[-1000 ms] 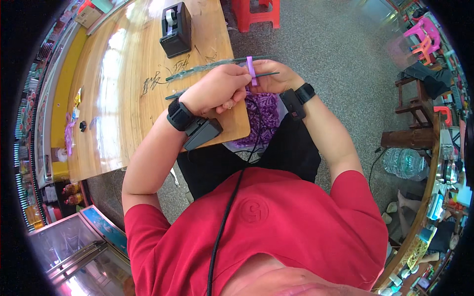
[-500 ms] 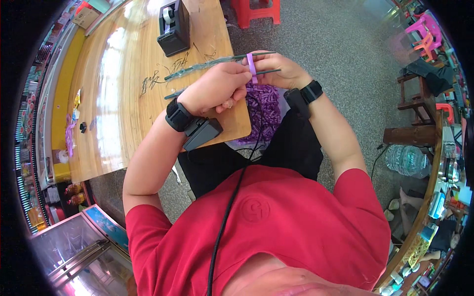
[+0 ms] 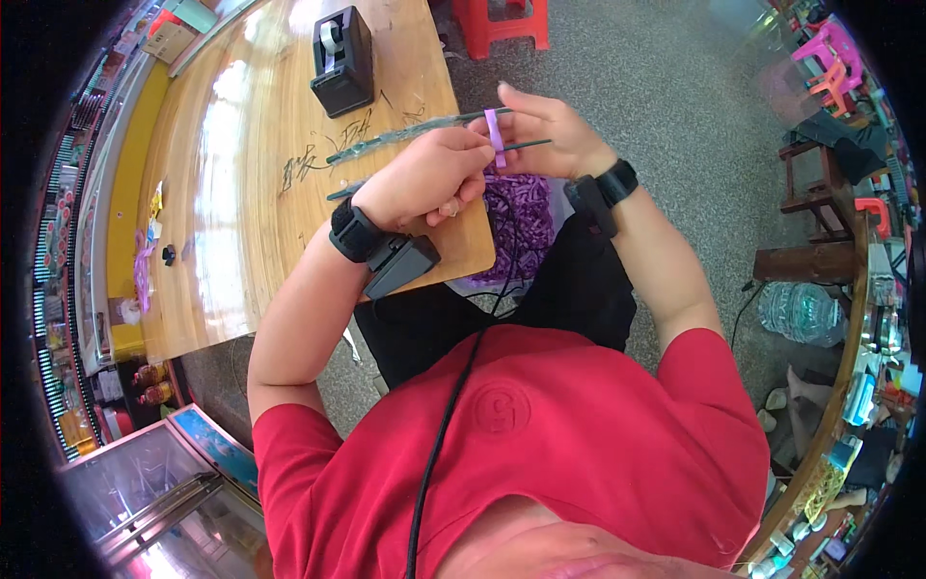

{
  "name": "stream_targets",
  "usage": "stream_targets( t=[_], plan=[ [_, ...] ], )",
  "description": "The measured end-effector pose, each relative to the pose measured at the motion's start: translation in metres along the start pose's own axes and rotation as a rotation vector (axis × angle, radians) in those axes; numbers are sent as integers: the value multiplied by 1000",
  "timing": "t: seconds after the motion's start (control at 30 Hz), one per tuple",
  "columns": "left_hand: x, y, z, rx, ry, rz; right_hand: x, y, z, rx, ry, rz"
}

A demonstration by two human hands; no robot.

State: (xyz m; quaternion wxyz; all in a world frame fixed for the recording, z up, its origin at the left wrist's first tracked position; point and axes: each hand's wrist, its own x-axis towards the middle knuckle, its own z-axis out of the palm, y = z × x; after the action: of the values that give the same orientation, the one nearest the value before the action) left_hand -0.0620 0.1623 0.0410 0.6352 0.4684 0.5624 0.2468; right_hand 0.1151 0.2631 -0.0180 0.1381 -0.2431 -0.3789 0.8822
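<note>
Two thin dark green sticks (image 3: 388, 137) stretch from the table edge toward the right, partly covered in crinkled clear plastic. A purple strip (image 3: 496, 137) stands across them near their right ends. My left hand (image 3: 424, 176) is closed, its thumb and forefinger pinched round the lower stick beside the strip; its palm hides the middle of that stick. My right hand (image 3: 555, 135) is open just right of the strip, thumb raised and fingers reaching behind the sticks. Whether those fingertips touch the strip is hidden. Below both hands lies a heap of purple strips (image 3: 521, 217) in a clear container.
The wooden table (image 3: 260, 125) fills the left, with a black tape dispenser (image 3: 342, 63) on it. A red stool (image 3: 502, 27) stands beyond its corner. A black cable (image 3: 449, 410) runs down my front. At right are a large clear bottle (image 3: 801, 312) and a wooden stool (image 3: 812, 193).
My right hand has opened, its thumb lifting up and away from the sticks and strip. My left hand keeps its pinch in nearly the same place.
</note>
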Motion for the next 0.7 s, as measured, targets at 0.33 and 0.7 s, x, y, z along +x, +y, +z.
stream_targets(
  t=[0.33, 0.7],
  plan=[
    [-1, 2, 2, 57, 49, -4, -27, 6, 14, -820, 548, -382],
    [0, 0, 0, 101, 16, 53, -8, 22, 43, -903, 789, -743]
  ],
)
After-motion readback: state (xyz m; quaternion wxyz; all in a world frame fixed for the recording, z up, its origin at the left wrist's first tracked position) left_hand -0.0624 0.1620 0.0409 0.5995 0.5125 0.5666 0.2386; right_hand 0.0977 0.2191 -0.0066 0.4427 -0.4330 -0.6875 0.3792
